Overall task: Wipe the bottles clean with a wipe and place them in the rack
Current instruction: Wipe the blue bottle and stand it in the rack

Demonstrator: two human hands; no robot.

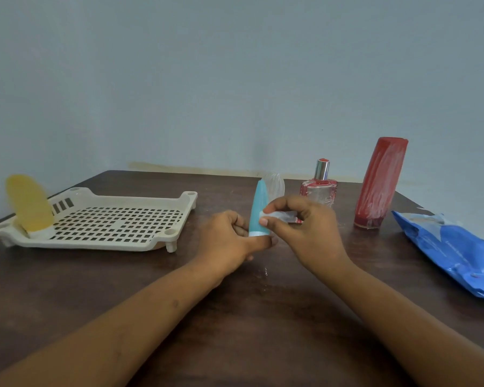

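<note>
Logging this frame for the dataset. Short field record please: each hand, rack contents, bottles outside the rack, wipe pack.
left hand: grips blue tube at its white base, tube upright
right hand: pinches wipe against the tube
rack: yellow tube standing at its left end
outside rack: clear bottle, perfume bottle, red bottle, standing on table
wipe pack: lying on table, far right

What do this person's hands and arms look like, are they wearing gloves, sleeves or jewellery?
The left hand and right hand are bare: no gloves, rings, watch or bracelets visible. The left forearm and right forearm are uncovered, with no sleeves in view. Fingernails look short and unpainted.
</note>
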